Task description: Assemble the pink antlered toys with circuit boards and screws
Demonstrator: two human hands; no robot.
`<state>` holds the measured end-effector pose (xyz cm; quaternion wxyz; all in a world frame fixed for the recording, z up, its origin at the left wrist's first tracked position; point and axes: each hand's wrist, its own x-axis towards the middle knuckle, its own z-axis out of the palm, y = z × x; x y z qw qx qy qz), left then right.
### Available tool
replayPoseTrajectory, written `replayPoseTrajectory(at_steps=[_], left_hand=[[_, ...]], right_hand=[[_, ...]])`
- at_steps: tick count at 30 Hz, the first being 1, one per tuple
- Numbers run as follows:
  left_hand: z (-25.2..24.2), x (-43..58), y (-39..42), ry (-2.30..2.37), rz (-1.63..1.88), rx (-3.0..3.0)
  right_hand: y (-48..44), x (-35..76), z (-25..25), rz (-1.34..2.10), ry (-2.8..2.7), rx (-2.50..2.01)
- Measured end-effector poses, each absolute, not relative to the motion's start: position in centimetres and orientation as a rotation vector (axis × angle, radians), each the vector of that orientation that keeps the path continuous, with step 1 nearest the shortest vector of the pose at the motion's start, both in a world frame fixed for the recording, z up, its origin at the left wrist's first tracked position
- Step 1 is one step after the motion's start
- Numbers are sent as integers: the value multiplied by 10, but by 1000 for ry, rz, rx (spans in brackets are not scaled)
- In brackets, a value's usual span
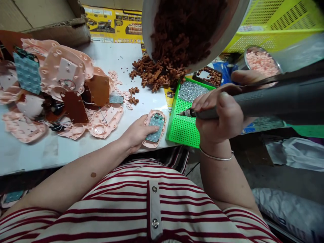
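Left hand: the left hand rests on one pink casing at the table's near edge, fingers curled against its side – grip partly hidden
Right hand: the right hand is closed round one grey electric screwdriver, tip over the green tray
Cut off: the screwdriver's rear leaves the picture at right
Hard to count: brown parts spill from a tilted bowl – too many to number
Elsewhere: pink shells piled at left

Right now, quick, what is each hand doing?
Left hand: resting on and holding the pink shell on the white table.
Right hand: closed around the grey power screwdriver, tip over the green tray.
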<state>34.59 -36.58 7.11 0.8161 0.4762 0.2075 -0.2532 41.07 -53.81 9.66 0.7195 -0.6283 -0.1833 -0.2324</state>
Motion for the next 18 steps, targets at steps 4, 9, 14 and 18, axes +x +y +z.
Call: replayPoseTrajectory(at_steps=[4, 9, 14, 18], left_hand=[[72, 346, -365, 444, -530, 1018], [72, 345, -365, 436, -526, 1020], [73, 345, -365, 444, -529, 1017], [72, 344, -365, 426, -521, 1013]], right_hand=[[-536, 410, 87, -701, -485, -1325], [-532, 409, 78, -672, -447, -1356], [-534, 410, 72, -658, -413, -1447], [-532, 411, 70, -692, -421, -1455]])
